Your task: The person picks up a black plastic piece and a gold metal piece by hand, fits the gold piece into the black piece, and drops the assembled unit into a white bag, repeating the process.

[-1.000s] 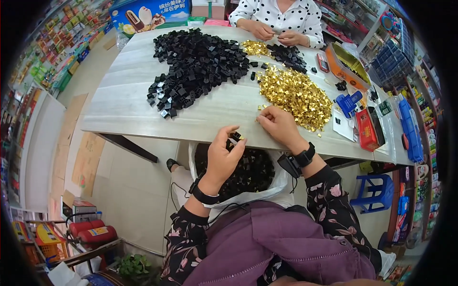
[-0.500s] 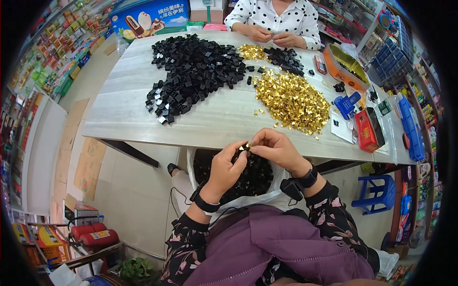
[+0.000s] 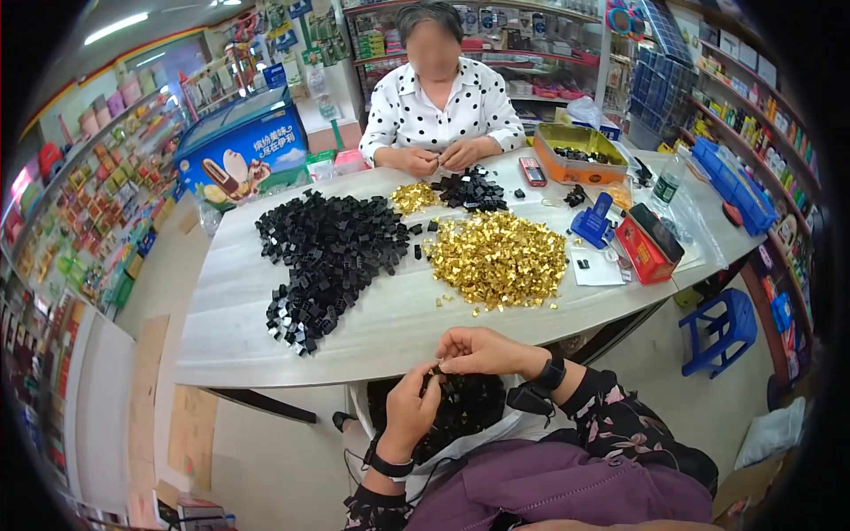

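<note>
- Your left hand (image 3: 414, 409) and your right hand (image 3: 478, 350) are together just below the near edge of the tabletop (image 3: 390, 332), fingertips meeting.
- Both hands pinch 1 small black piece (image 3: 434, 373) between them; your left thumb and fingers are closed on it from below, and your right fingers curl onto it from above.
- Whether a gold part is on that piece is too small to tell.
- Right under your hands, on your lap, sits a white bag (image 3: 496, 431) filled with more black pieces, touching your left wrist area.
- You wear a black band on each wrist, and your sleeves are dark with a floral print.
- On the tabletop, a big heap of black clips (image 3: 323, 257) lies to the left, well apart from your hands.
- A pile of gold clips (image 3: 498, 258) sits to the right of it, near the middle, with a few strays scattered toward your edge.
- Across from you, another person in a white dotted shirt (image 3: 443, 111) holds both hands together over a smaller black heap (image 3: 471, 190), with a small gold heap (image 3: 413, 197) just beside it.
- At the far right lie a yellow tin (image 3: 580, 150), a red box (image 3: 642, 252), a blue tool (image 3: 591, 221) and a clear bottle (image 3: 668, 181).
- A blue stool (image 3: 722, 332) stands on the floor to the right.
</note>
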`<state>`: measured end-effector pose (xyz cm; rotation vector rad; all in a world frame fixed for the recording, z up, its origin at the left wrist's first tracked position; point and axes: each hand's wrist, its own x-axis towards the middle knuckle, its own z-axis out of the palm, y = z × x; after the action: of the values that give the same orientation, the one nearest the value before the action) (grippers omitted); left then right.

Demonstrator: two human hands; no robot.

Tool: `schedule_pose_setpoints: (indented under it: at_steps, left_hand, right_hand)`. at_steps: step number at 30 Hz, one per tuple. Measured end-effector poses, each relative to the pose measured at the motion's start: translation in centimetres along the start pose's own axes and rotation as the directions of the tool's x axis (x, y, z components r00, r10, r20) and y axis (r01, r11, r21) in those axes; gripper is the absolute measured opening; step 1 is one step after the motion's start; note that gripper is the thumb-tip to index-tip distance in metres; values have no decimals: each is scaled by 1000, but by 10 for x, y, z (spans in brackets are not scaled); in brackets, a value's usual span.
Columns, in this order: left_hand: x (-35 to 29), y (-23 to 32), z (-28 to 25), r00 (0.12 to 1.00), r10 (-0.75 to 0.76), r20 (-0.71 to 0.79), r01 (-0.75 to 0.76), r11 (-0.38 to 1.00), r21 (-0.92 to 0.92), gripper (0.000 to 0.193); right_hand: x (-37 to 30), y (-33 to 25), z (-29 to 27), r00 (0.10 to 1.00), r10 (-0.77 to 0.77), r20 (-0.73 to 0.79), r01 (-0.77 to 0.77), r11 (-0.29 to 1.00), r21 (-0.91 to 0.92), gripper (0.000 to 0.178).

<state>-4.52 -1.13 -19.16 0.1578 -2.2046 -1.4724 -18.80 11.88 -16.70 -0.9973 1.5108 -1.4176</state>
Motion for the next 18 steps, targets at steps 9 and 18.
schedule_pose_setpoints:
  at_steps: [9, 18]
  left_hand:
    - [7, -8, -6, 987, 158, -6, -157, 984, 85, 23]
    - [5, -16, -13, 962, 266, 61, -273, 950, 150, 26]
  right_hand:
    - [10, -18, 0, 993, 34, 116, -44, 995, 87, 26]
    - [21, 2, -1, 969, 126, 212, -173, 960, 222, 31]
